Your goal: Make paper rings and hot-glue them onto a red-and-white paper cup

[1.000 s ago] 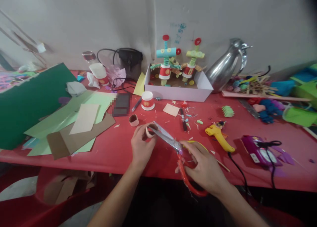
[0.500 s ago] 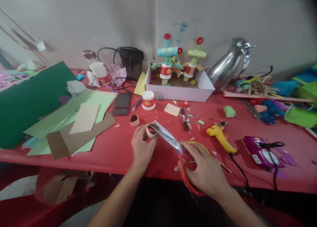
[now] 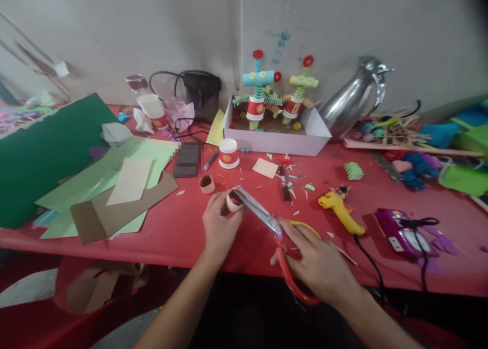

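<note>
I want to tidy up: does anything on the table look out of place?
Yes: small scraps lie strewn around the marker, like uncleared litter. The jug looks tilted, though the lens may exaggerate that.

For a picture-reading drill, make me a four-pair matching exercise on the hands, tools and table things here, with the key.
Column one
1. Scissors
2. Pale ring at the scissors' tips
3. Glue gun
4. Metal jug

Column two
A. Yellow, lying on the red table
B. In the left hand
C. Silver, next to the open box
D. In the right hand

Pairs: 1-D, 2-B, 3-A, 4-C
</note>
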Motion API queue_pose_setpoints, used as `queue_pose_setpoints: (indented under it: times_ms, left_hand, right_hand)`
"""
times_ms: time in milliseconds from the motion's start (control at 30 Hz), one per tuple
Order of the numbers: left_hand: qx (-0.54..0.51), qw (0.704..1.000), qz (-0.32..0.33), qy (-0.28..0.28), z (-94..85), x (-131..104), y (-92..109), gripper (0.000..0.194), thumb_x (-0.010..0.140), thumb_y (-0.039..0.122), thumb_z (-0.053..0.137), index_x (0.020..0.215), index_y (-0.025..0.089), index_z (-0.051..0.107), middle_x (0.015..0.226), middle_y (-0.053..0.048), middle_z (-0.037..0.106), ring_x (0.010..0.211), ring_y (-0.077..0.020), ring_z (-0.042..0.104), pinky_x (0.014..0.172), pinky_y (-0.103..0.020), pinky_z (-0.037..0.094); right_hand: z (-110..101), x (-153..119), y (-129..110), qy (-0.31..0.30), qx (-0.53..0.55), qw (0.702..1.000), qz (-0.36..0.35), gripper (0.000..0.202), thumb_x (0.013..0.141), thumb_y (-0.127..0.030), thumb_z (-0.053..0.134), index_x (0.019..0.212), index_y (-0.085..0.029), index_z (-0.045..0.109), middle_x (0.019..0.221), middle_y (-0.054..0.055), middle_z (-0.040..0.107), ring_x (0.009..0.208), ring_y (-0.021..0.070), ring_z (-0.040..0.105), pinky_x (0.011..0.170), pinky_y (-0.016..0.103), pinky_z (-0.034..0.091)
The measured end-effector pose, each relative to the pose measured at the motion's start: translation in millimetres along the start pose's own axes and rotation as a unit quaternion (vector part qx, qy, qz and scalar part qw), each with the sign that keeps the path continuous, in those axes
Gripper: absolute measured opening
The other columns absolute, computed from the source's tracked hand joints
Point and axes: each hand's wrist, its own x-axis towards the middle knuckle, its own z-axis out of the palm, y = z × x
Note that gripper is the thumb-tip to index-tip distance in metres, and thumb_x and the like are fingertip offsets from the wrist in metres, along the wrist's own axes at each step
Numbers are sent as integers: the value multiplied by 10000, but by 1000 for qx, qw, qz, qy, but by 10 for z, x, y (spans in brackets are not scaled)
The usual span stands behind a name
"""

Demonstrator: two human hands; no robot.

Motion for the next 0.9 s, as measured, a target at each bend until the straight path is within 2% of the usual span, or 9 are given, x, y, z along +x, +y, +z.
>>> queue_pose_setpoints:
  times_ms: [233, 400, 533, 700, 900]
  left_hand:
    - [-14, 1000, -9, -23, -9, 24, 8, 289, 733, 190, 746, 1022, 209, 739, 984, -41, 698, 897, -184, 674, 778, -288, 571]
    - [-28, 999, -9, -38, -20, 22, 5, 232, 740, 217, 750, 972, 208, 741, 968, -40, 704, 895, -186, 676, 795, -294, 561]
    - [-31, 998, -10, -54, -31, 23, 9, 213, 744, 229, 755, 956, 209, 738, 943, -34, 700, 863, -178, 674, 773, -287, 556]
    - [-26, 997, -2, -74, -44, 30, 4, 219, 757, 245, 752, 974, 214, 740, 954, -37, 702, 862, -183, 674, 791, -303, 554]
    - [-28, 993, 12, -114, -33, 26, 10, 191, 747, 215, 750, 937, 202, 730, 918, -32, 692, 824, -168, 662, 750, -276, 539]
  right_hand:
    - [-36, -7, 76, -44, 2, 999, -29, 496, 1008, -406, 474, 1431, -149, 507, 1261, 176, 684, 1028, 308, 724, 849, 456, 622]
    - [-59, -30, 112, -47, 1, 998, -40, 473, 1005, -382, 492, 1418, -154, 520, 1241, 171, 700, 971, 288, 744, 807, 422, 632]
    - [-47, -45, 145, -41, 0, 997, -60, 381, 1000, -350, 490, 1331, -187, 589, 1261, 152, 699, 999, 281, 739, 801, 401, 630]
    - [-52, -5, 126, -9, -21, 1000, -11, 466, 956, -352, 501, 1383, -169, 520, 1221, 157, 708, 1000, 310, 731, 764, 434, 627]
    - [-87, 61, 82, -19, -18, 999, 25, 534, 929, -434, 548, 1402, -191, 493, 1199, 149, 711, 962, 334, 734, 755, 480, 621]
